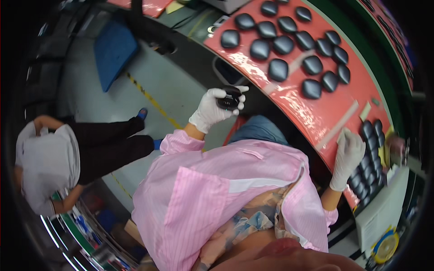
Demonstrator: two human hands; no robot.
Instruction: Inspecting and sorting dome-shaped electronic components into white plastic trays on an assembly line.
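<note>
My left hand (210, 111), in a white glove, is wrapped round a small black rounded case (229, 98) with faint lit marks on its face. It holds the case off the table's near edge, above the floor. My right hand (349, 156), gloved too, is over the right part of the red-topped table (294, 106). Its fingers are curled together; whatever may be between them is hidden. A pale strip (337, 126) lies on the red surface beside that hand. Several dark, glossy rounded cases (283, 44) lie scattered at the table's far part.
Rows of similar dark cases (368, 174) stand close together right of my right hand. Beyond them are a white panel (384, 217) and a yellow-and-blue disc (385, 246). A person (49, 158) stands at left, near yellow-and-black floor tape (147, 95) and a blue board (115, 52).
</note>
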